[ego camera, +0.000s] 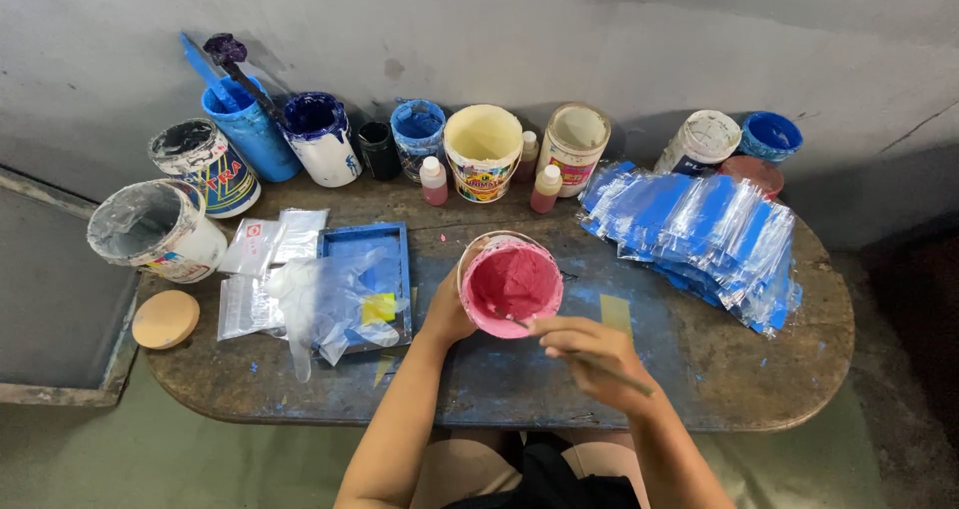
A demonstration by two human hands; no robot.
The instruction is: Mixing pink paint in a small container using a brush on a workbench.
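We see our right hand (pixel 589 354) closest to us, with its fingers pinched tight around a thin stick (pixel 584 354). The tip of the stick dips into the pink paint inside a small round pot (pixel 510 283). Our left hand (pixel 447 309) is wrapped around the left side of that pink pot and grips it. The pot sits near the middle of the old wooden table (pixel 699 369), which has blue smears on it. Just right of the pot we see a small yellow strip (pixel 615 314) lying flat on the table. To the left of the pot is a blue tray (pixel 372 241) with crumpled clear plastic (pixel 325 304) on top of it. More clear bags (pixel 262 249) lie beside the tray, and a round tan lid (pixel 165 318) rests near the left edge. On the right side is a big heap of blue packets (pixel 699 234) in shiny wrap. Farther back, a row of pots stands along the grey wall (pixel 599 29). There is a cream tub (pixel 482 149), a white jar (pixel 573 144), a blue bucket (pixel 248 124) with sticks in it, and a white tub (pixel 320 137) with dark blue paint. A big grey tub (pixel 155 227) stands at the far left. Three little bottles (pixel 433 180) with pink stuff stand near the cream tub.
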